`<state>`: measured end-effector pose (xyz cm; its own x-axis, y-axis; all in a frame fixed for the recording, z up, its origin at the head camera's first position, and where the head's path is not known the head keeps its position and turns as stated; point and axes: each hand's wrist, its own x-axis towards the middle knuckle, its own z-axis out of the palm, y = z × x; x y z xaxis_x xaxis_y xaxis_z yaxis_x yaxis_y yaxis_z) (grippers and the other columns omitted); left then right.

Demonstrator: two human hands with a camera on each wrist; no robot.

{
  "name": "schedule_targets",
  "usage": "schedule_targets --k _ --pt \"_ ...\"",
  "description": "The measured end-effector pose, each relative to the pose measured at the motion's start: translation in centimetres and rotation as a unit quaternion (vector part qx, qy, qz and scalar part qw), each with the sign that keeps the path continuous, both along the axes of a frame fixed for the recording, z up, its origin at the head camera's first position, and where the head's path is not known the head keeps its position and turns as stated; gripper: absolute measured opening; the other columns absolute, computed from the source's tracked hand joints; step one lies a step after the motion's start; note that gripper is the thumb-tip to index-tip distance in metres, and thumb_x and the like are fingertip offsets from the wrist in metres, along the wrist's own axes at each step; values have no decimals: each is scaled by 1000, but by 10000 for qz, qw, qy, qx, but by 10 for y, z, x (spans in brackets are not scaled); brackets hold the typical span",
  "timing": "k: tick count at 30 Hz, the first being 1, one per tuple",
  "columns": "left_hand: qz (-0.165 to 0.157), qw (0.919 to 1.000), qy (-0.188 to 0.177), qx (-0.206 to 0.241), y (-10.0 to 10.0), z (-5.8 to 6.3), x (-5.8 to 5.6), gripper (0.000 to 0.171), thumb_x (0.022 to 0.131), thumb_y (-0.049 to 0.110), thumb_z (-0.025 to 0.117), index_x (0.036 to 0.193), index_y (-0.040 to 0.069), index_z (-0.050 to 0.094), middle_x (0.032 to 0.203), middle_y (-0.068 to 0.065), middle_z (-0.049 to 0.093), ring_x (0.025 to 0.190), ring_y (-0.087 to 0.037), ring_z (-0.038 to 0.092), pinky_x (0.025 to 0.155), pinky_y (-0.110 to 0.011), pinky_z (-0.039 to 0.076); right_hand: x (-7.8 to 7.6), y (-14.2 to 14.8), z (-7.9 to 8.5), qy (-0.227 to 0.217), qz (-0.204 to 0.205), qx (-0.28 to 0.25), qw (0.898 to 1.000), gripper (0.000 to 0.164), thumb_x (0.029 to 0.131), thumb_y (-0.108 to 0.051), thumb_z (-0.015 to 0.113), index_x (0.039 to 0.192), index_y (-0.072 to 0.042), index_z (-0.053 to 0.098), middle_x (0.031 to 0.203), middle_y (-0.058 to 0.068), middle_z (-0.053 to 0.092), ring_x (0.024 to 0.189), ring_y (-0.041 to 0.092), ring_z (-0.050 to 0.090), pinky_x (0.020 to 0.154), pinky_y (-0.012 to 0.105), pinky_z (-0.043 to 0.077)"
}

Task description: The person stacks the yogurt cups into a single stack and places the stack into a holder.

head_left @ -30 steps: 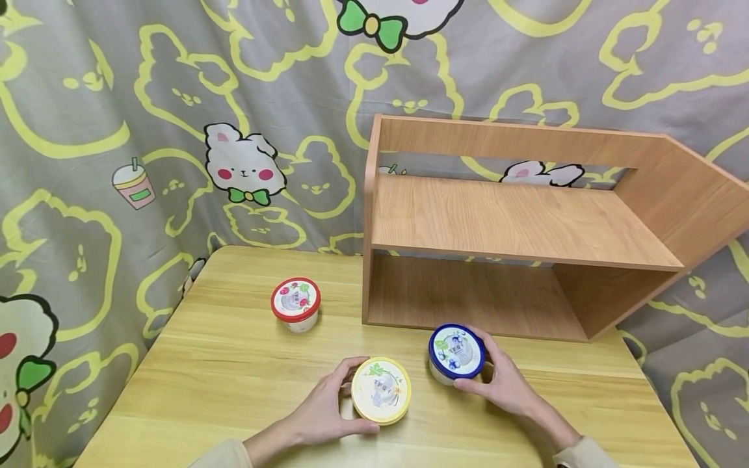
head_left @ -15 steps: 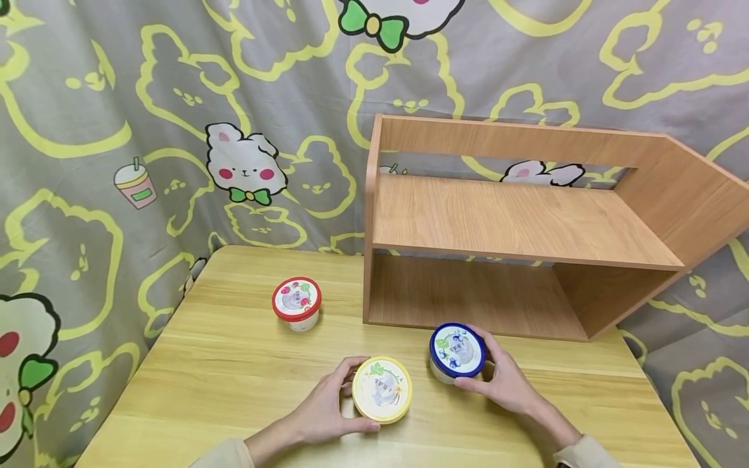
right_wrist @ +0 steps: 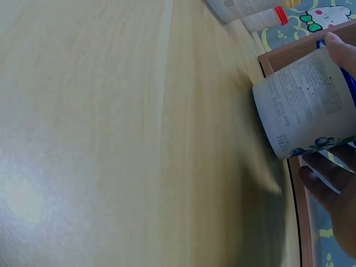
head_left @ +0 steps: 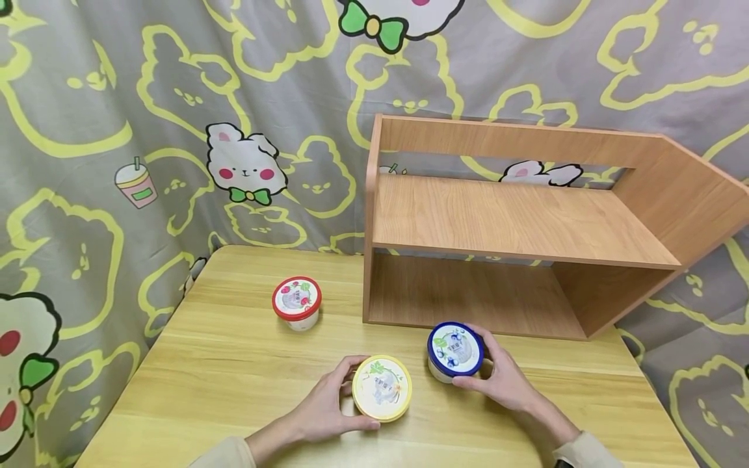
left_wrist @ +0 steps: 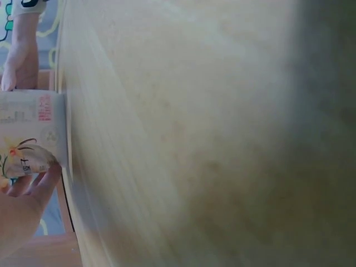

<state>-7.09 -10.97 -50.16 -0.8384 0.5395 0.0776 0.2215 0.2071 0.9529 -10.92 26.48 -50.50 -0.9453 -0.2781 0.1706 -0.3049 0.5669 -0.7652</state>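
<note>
My left hand (head_left: 328, 403) grips a paper tub with a yellow-rimmed lid (head_left: 382, 389), thumb at the near side and fingers round the far left. Its white printed wall (left_wrist: 30, 128) stands on the table in the left wrist view. To the right, my right hand (head_left: 503, 374) holds a similar tub with a blue-rimmed lid (head_left: 456, 350), blueberries printed on top. In the right wrist view this tub's text-covered wall (right_wrist: 306, 103) leans, its base edge right at the tabletop. Farther back on the left, a red-rimmed tub (head_left: 296, 303) stands apart from both hands.
A two-level wooden shelf unit (head_left: 521, 214) stands at the back right of the wooden table (head_left: 222, 364), just behind the blue-rimmed tub. A patterned grey curtain (head_left: 316, 97) hangs behind the table and along its left side.
</note>
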Motion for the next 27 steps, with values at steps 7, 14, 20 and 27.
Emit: schedule_targets --k 7,14,20,27 --pt "-13 10000 3 40 1 -1 -1 93 79 30 95 153 14 40 148 -2 60 133 -10 60 115 -27 52 0 -1 10 137 79 -48 9999 101 75 -25 97 158 -16 40 147 11 61 119 -1 59 98 25 55" --pt "15 10000 -17 5 0 -2 -1 93 78 31 95 153 17 40 147 0 60 132 -9 60 115 -27 52 1 -4 22 346 133 -8 9993 102 73 -25 99 157 -17 41 147 10 62 122 -3 57 98 25 56" --pt "18 10000 -2 -31 1 -2 0 93 79 31 94 153 18 40 148 0 59 133 -10 60 116 -27 52 -1 -6 33 451 320 136 9984 101 73 -29 99 156 -21 42 145 6 63 121 -1 59 97 27 57" --pt "29 10000 -42 -14 0 -1 0 92 80 31 94 153 16 40 149 -1 59 135 -10 59 116 -26 50 -3 -8 48 505 550 293 9968 102 74 -31 98 158 -24 41 145 3 63 123 4 61 100 29 57"
